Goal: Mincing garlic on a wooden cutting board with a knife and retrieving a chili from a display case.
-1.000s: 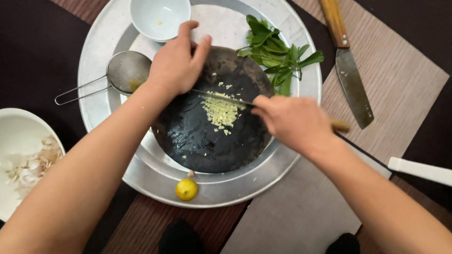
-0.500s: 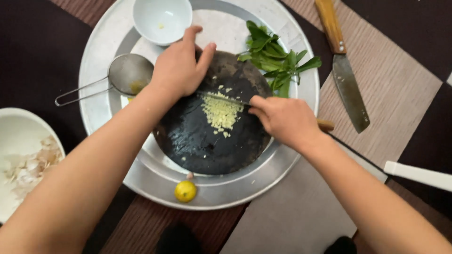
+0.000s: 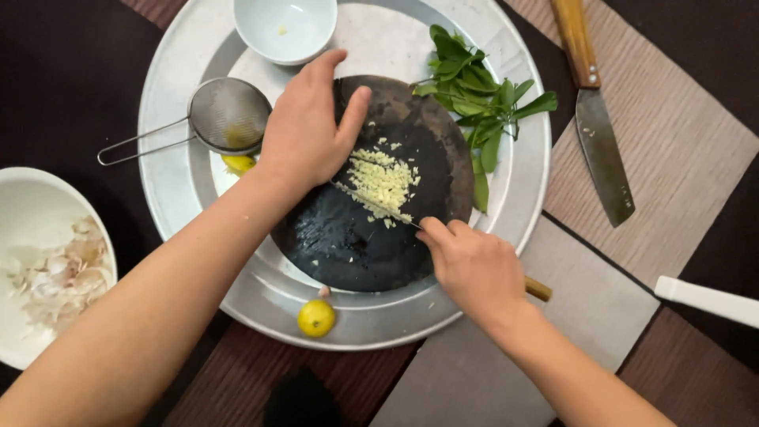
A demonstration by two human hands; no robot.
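your right hand is closed around the wooden handle of a knife, its thin blade lying across the dark round chopping board at mid-frame. your left hand lies flat and open on the blade's far end, gripping nothing. the pile of minced garlic sits on the board just right of that hand. upper right of the frame, a cleaver lies beside green leaves.

A black round board bears pale yellow mince, beside green leaves on a silver tray.
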